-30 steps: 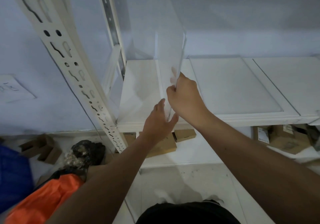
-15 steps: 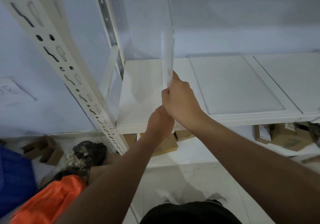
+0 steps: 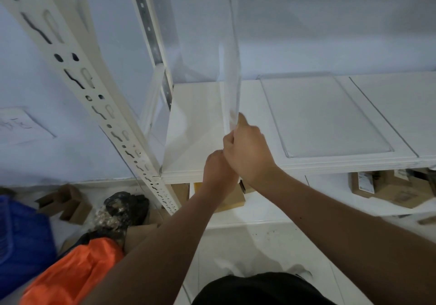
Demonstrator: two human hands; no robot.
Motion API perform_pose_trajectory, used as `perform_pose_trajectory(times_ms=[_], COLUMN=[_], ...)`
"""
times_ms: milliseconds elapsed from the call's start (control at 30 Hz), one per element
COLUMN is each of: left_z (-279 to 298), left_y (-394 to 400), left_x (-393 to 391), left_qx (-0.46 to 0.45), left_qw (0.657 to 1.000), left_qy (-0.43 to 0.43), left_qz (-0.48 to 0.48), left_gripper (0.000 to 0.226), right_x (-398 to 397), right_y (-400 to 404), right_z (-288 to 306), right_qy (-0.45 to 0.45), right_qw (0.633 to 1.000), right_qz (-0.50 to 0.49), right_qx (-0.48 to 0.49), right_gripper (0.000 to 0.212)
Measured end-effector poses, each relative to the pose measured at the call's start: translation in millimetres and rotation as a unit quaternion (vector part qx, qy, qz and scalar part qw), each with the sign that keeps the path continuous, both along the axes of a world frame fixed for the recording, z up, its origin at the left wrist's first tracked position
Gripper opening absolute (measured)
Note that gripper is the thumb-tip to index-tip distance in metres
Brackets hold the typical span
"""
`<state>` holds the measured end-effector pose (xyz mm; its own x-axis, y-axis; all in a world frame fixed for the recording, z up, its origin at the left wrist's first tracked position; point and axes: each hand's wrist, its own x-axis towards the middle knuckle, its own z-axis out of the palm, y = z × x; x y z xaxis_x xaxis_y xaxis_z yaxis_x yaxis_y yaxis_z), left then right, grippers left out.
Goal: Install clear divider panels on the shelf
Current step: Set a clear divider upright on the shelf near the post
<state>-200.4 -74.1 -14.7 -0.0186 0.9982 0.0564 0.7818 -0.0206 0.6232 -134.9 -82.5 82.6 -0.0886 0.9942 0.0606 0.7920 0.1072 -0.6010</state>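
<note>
2 hands [image 3: 238, 156] on upright clear panel [image 3: 232, 73]

We saw a white shelf [image 3: 195, 120]; one clear panel [image 3: 328, 115] lay flat near its front edge.

An orange plastic bag [image 3: 68, 274] is lying crumpled on the floor at the lower left, touching a blue plastic sheet [image 3: 22, 238] that is spreading toward the left edge. Just above the orange bag, a dark, glossy lump of wrapping [image 3: 123, 206] is sitting beside small brown folded cardboard pieces [image 3: 67, 204]. Brown cardboard boxes with white labels [image 3: 375, 185] are resting on the lower level at the right. A white sheet of paper with faint pencil marks [image 3: 20, 124] is hanging on the pale blue wall [image 3: 330, 21]. The white tiled floor [image 3: 259, 241] is showing a few dark specks.
</note>
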Motion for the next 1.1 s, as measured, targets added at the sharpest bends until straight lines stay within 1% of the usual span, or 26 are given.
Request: perform_pose_trajectory(times_ms=[67,133,167,200,233,300,367,533,567,633,733,767,867,933,967,1033,1100], left_z=[-2.0,-1.5,-4.8,-6.3,-7.4,-7.3,-10.1,-12.5,-12.5,-12.7,-10.6,-10.5,-11.5,-8.4,-2.5,2.3,15.9], left_y=[-4.6,-6.8,-5.3,-2.6,2.2,8.0,10.7,9.3,7.9,5.1,3.7,5.2,5.8,5.4,4.3,-2.3,-16.8], left_x=[2.0,3.2,2.6,1.0,-1.2,-3.6,-3.9,-2.4,-2.5,-1.4,-0.2,-0.4,-0.2,0.2,1.2,-0.1,2.1], left_qx=[0.004,0.018,0.015,0.001,-0.012,-0.049,-0.060,-0.052,-0.047,-0.049,-0.058,-0.064,-0.111,-0.116,-0.114,-0.109,-0.112], left_qw=[1.000,1.000,1.000,1.000,1.000,0.999,0.998,0.997,0.996,0.995,0.995,0.995,0.994,0.993,0.993,0.993,0.985], left_qy=[-0.020,-0.020,-0.020,-0.015,0.002,0.009,0.016,0.060,0.072,0.078,0.077,0.078,0.013,0.016,0.018,0.052,0.127], left_qz=[-0.004,-0.012,-0.005,0.000,0.004,0.015,0.010,-0.007,-0.017,-0.023,-0.022,-0.016,0.020,0.016,0.022,0.014,-0.020], left_gripper=[0.014,0.022,0.021,0.015,0.012,0.012,0.013,0.032,0.033,0.028,0.017,0.017,0.022,0.024,0.021,0.012,0.015], right_x=[-0.6,0.2,0.5,0.4,-0.7,-2.9,-3.8,-1.9,-1.7,-0.9,0.4,0.4,0.3,1.2,2.1,5.6,13.0], right_y=[-7.2,-6.0,-3.7,0.4,6.6,17.0,19.7,17.4,15.9,11.3,8.9,11.2,19.5,20.9,20.7,21.5,25.1], right_z=[-6.0,-9.0,-9.4,-9.0,-7.9,-6.0,-5.7,-9.2,-10.0,-12.1,-14.4,-14.0,-14.2,-14.3,-14.4,-14.5,-14.0], right_qy=[0.011,0.017,0.017,0.017,0.016,0.009,0.005,0.004,0.004,0.003,0.004,0.003,0.007,0.007,0.010,0.010,0.003], right_qw=[1.000,1.000,1.000,1.000,1.000,1.000,1.000,1.000,1.000,1.000,1.000,1.000,1.000,1.000,1.000,0.999,0.999], right_qz=[-0.007,-0.010,-0.009,-0.005,-0.002,0.006,0.007,0.008,0.008,0.006,0.006,0.007,0.018,0.020,0.018,0.021,0.044], right_qx=[-0.018,-0.018,-0.018,-0.017,-0.015,-0.009,-0.006,0.000,0.001,0.004,0.006,0.008,0.012,0.014,0.020,0.028,0.027], right_gripper=[0.047,0.047,0.045,0.042,0.038,0.031,0.032,0.035,0.037,0.041,0.044,0.043,0.038,0.039,0.040,0.041,0.039])
